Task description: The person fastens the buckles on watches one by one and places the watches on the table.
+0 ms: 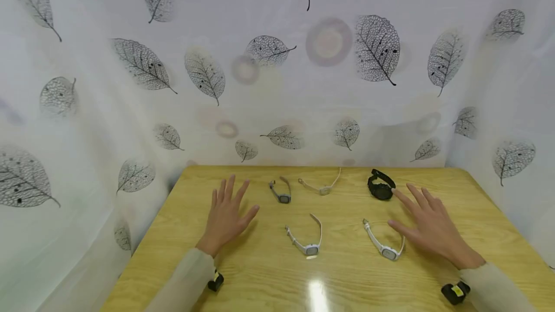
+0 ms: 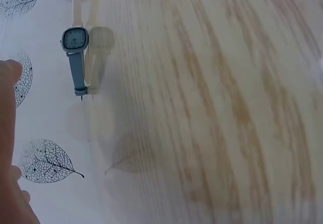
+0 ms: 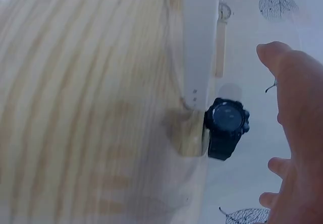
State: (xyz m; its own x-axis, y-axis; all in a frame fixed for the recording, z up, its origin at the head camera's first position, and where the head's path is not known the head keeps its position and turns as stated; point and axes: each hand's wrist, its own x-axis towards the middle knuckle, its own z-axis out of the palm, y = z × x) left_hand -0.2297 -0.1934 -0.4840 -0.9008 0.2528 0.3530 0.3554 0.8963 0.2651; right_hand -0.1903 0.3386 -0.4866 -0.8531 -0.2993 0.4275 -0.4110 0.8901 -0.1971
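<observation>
My left hand point(image 1: 226, 218) is spread with straight fingers over the left part of the table, holding nothing. Nearest to it lies a watch with a blue-grey strap point(image 1: 284, 199), also visible as a blue-grey watch point(image 2: 74, 40) in the left wrist view. With fingers extended, my right hand point(image 1: 429, 223) hovers at the right, between a white-strapped watch point(image 1: 389, 253) and a chunky black watch point(image 1: 381, 190). Its fingertips appear close to the black watch point(image 3: 227, 117); the head view alone cannot show contact. A pale pink-strapped watch point(image 1: 312, 250) lies at front centre, another light-strapped watch point(image 1: 324, 190) behind.
All the watches lie on a light wooden table point(image 1: 260, 283). A white curtain point(image 1: 277, 100) printed with leaves hangs behind the table and along both sides. Each wrist carries a small black device point(image 1: 455, 292) below a light sleeve point(image 1: 494, 288).
</observation>
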